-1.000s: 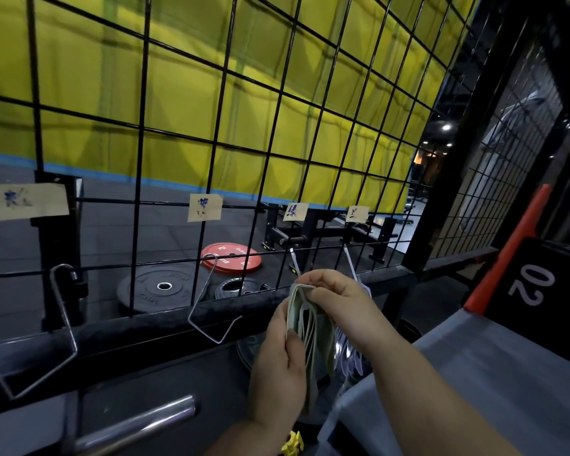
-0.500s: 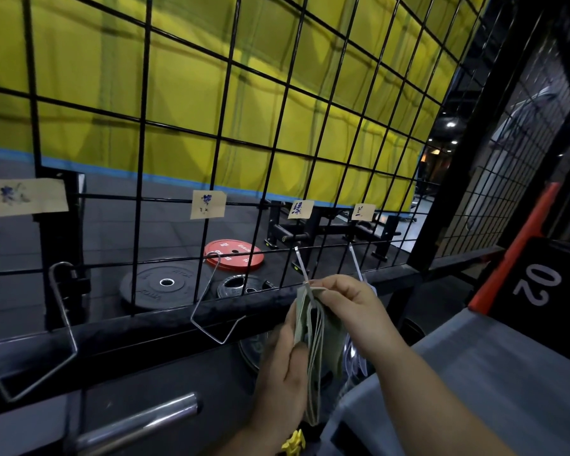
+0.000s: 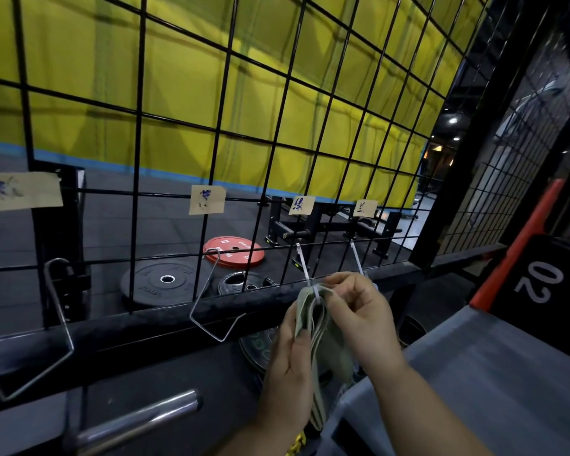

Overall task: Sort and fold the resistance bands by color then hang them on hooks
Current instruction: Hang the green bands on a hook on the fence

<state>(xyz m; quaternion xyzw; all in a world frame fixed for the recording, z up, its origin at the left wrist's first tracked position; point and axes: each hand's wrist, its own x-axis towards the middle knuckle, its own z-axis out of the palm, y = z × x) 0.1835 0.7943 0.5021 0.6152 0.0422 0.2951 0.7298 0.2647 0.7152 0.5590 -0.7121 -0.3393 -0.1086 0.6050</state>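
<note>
My two hands hold a folded bundle of pale green resistance bands (image 3: 327,344) up against a black wire grid (image 3: 218,126) in a gym. My left hand (image 3: 287,373) grips the bundle from the side, thumb laid across its folds, while the rest of the bands hangs down past my wrist. My right hand (image 3: 359,311) pinches the top of the fold between thumb and fingertips, right at the end of the third metal hook (image 3: 301,261) from the left. The hook's tip lies against the top of the bundle; I cannot tell whether it has passed through the loop.

A handwritten paper label (image 3: 301,205) is taped to the grid above that hook. Three more labels hang along the same wire, each above its own hook. The two hooks to the left, a bent wire hook (image 3: 211,301) and a larger hook (image 3: 58,324), carry nothing.

Beyond the grid, a red weight plate (image 3: 233,252) and a black weight plate (image 3: 165,281) lie on the dark floor before a yellow curtain (image 3: 178,77). A grey desk (image 3: 494,373) stands at my right.
</note>
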